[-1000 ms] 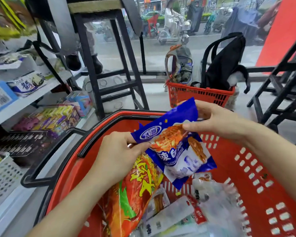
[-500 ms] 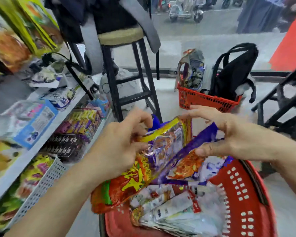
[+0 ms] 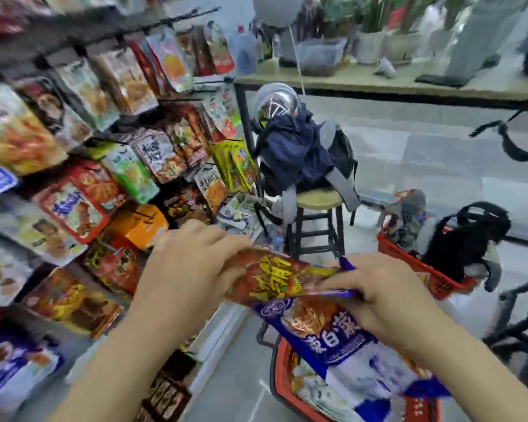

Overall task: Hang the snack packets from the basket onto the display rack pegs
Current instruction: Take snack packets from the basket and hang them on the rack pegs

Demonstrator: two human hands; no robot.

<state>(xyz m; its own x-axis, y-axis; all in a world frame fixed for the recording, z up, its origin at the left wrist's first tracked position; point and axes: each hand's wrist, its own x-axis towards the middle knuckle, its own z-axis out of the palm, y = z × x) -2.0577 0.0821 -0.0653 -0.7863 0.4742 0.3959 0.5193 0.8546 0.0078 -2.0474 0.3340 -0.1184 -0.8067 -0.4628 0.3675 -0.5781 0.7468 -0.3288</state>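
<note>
While we clamp the red-and-yellow foil snack packet point(image 3: 275, 281) crosswise, left hand point(image 3: 189, 269) grips one end | right hand point(image 3: 384, 296) the other, plus a blue-and-white plastic packet point(image 3: 329, 333) | above red plastic basket point(image 3: 278, 376) | black peg rack point(image 3: 83, 44) lies leftward, nearer left hand.

Wooden-seat stool point(image 3: 317, 199) on grey tiled floor point(image 3: 409, 153), near middle of view. Dark blue jacket point(image 3: 293, 147) heaped on seat; helmet point(image 3: 276, 102) with reflective visor on top of jacket. Rear red basket point(image 3: 439, 281) right of stool, holding black backpack point(image 3: 467, 239) and patterned bag point(image 3: 409, 214). Long desk point(image 3: 378, 83) behind, carrying potted plants point(image 3: 375, 41) and clear plastic box point(image 3: 320, 53). Grey balloon point(image 3: 276, 7) at top edge.
</note>
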